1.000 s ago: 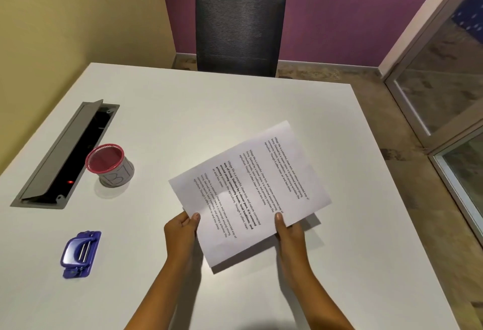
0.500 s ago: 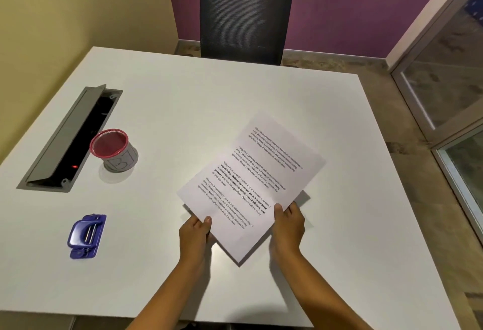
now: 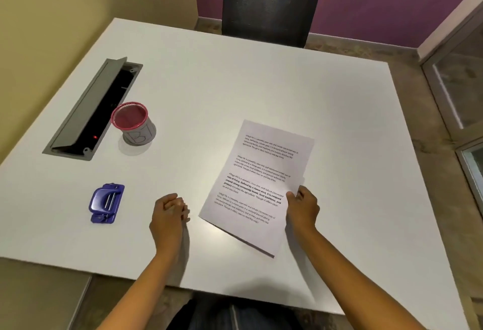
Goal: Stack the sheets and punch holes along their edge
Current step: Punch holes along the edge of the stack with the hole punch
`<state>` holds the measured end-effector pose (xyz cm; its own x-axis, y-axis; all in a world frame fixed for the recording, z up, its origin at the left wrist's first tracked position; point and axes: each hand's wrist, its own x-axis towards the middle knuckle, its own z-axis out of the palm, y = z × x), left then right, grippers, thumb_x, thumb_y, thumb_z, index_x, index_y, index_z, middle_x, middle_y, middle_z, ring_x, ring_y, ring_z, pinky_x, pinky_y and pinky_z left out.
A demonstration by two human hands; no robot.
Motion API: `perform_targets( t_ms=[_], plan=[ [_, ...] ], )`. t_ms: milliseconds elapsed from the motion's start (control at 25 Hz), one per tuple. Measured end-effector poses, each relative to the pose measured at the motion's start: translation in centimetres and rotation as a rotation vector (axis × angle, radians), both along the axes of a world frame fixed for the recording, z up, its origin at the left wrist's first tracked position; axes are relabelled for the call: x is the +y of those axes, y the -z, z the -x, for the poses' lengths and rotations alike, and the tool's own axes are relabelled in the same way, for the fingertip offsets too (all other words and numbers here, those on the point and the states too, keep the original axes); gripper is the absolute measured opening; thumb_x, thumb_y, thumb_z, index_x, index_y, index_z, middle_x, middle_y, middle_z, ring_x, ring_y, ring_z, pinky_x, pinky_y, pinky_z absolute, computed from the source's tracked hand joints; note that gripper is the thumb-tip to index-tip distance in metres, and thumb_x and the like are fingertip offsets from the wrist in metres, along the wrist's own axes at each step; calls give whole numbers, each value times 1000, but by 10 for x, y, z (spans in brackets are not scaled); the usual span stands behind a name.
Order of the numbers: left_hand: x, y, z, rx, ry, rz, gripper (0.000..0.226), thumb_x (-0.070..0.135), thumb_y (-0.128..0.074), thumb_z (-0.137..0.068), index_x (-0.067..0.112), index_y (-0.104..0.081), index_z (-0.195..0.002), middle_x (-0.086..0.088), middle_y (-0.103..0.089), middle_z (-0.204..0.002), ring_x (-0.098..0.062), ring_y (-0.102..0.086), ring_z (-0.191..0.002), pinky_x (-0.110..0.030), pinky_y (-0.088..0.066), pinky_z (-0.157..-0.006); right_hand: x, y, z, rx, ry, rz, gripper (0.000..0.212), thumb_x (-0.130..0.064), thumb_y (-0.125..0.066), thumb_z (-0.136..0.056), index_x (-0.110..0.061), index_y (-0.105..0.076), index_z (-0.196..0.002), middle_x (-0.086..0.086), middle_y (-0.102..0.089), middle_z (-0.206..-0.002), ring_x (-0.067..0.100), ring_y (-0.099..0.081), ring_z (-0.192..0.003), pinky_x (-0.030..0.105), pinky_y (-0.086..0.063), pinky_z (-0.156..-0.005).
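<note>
Now the right hand [image 3: 303, 208] pinches the printed sheets [image 3: 261, 185] at their right edge, right of centre on the desk [image 3: 235, 81]. The left hand [image 3: 170, 212] is loosely curled, holding nothing. It should fetch the blue hole punch [image 3: 105, 202] at lower left while the stack stays even.

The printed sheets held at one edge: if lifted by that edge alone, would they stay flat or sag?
Likely sag: the sheets look thin, pinched only at their right edge by the right hand. The near corner already casts a shadow, seemingly off the table. Probably light, so one hand should manage while the left hand is off them.
</note>
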<state>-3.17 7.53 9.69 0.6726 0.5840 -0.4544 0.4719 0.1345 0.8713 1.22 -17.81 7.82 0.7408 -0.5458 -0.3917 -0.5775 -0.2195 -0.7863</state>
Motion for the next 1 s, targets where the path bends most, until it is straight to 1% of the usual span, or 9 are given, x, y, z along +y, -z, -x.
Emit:
perform_targets(
  t_ms=[40, 120, 200, 360, 440, 520, 640, 840, 1000],
  plan=[
    [10, -2, 0, -17, -9, -77, 18, 7, -54, -93, 14, -59, -108, -3, -65, -91, -20, -65, -79, -25, -56, -68, 0, 1, -1, 5, -33, 8, 12, -4, -56, -88, -10, -58, -77, -5, -48, -61, 19, -42, -60, 23, -34, -54],
    [33, -1, -2, -46, -21, -221, 20, 5, -54, -93, 15, -59, -109, -7, -66, -102, -23, -66, -92, -32, -56, -78, 1, 2, -3, 6, -92, 14, 7, -4, -57, -89, -7, -61, -84, -4, -52, -64, 15, -46, -58, 18, -36, -56],
    [57, 1, -5, -46, -49, -341, 20, 4, -52, -93, 8, -59, -111, -14, -65, -110, -25, -63, -97, -32, -50, -83, 1, 3, -7, 5, -135, 30, 6, -3, -57, -89, -6, -62, -87, -3, -52, -66, 13, -47, -59, 16, -37, -56],
    [99, -5, -11, 3, -57, -598, 32, 4, -54, -94, 1, -54, -125, -16, -58, -126, -30, -55, -117, -25, -42, -92, -2, 13, -15, 23, -199, 101, 6, -5, -57, -89, -2, -60, -85, 7, -55, -73, 24, -47, -68, 28, -38, -58],
    [117, -6, -16, 115, -93, -659, 41, 6, -52, -95, 1, -47, -136, -17, -51, -137, -31, -48, -126, -33, -41, -98, -3, 19, -15, 27, -213, 131, 7, -5, -56, -89, 0, -61, -89, 9, -57, -78, 26, -49, -73, 29, -38, -66],
    [135, -1, -20, 258, -102, -676, 41, 10, -48, -98, -1, -45, -137, -22, -49, -138, -36, -47, -127, -42, -41, -99, -2, 21, -13, 27, -221, 143, 6, -5, -55, -90, -2, -59, -89, 5, -54, -75, 26, -48, -73, 28, -36, -69],
    [148, 6, -24, 399, -58, -657, 34, 13, -40, -100, -8, -53, -123, -31, -56, -122, -45, -54, -112, -43, -42, -80, -2, 23, -11, 14, -224, 140, 4, -6, -54, -91, -6, -57, -88, -4, -48, -67, 25, -47, -72, 28, -36, -70],
    [150, 8, -26, 406, -102, -576, 30, 12, -45, -98, -8, -61, -114, -28, -62, -115, -43, -55, -110, -42, -43, -78, -2, 27, -11, 8, -206, 133, 5, -6, -54, -91, -6, -59, -92, -6, -51, -70, 25, -50, -75, 28, -37, -72],
    [141, 9, -30, 366, -96, -511, 21, 9, -53, -93, -3, -68, -101, -22, -68, -107, -38, -59, -101, -38, -45, -77, -5, 28, -10, 12, -196, 123, 9, -6, -55, -91, -2, -61, -96, 6, -57, -79, 25, -50, -77, 28, -37, -72]
  ],
)
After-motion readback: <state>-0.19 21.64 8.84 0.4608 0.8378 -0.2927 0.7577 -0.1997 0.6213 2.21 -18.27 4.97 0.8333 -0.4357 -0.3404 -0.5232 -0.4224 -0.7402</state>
